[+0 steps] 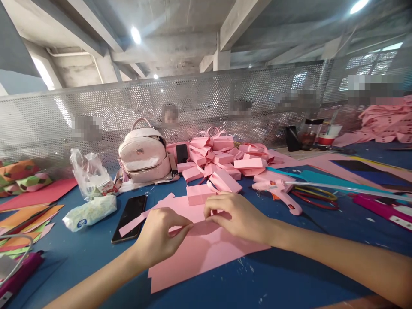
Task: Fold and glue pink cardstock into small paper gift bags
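Observation:
My left hand (161, 231) is closed in a pinch, thumb against forefinger, on a thin pink paper strip (199, 226). From the other side, my right hand (233, 214) pinches the strip too, its fingers curled over. Both hands hover just above a large pink paper sheet (189, 266) on the blue table (106, 274). Behind the right fingers stands a small pink paper box (199, 195). To the left of my left hand, another pink strip (131, 225) lies across a black phone (128, 214).
A pile of pink paper boxes (222, 161) lies beyond my hands, beside a white backpack (144, 154). The pink glue gun (280, 189) rests at right. Tissue pack (92, 212) and plastic bag (90, 174) are at left. A perforated metal screen (199, 94) borders the table.

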Tool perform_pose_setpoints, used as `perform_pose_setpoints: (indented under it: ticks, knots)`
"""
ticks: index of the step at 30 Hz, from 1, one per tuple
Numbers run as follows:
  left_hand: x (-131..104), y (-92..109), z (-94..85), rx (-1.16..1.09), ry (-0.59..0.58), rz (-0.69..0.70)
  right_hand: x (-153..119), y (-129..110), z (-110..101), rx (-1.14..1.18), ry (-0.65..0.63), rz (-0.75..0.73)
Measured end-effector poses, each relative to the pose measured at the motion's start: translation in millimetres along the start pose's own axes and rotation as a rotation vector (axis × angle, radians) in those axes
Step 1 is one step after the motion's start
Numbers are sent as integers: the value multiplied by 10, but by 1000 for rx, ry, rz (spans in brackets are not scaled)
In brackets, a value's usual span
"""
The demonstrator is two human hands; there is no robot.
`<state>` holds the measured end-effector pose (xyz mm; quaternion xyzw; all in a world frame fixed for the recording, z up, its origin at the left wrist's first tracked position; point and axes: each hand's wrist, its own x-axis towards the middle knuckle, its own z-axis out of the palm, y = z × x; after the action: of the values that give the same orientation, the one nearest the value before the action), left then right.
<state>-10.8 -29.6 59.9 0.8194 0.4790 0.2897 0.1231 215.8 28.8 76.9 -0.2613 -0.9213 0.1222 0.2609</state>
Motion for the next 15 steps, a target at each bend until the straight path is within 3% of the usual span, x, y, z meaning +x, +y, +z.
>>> perform_pose_setpoints:
  ticks: [7,15]
  knots:
    - [-189,-158,-70,35,-18,-81,-119,168,-67,63,-25,140]
    - [-320,-267,-162,-41,126,-107,-114,142,-127,69,-52,195]
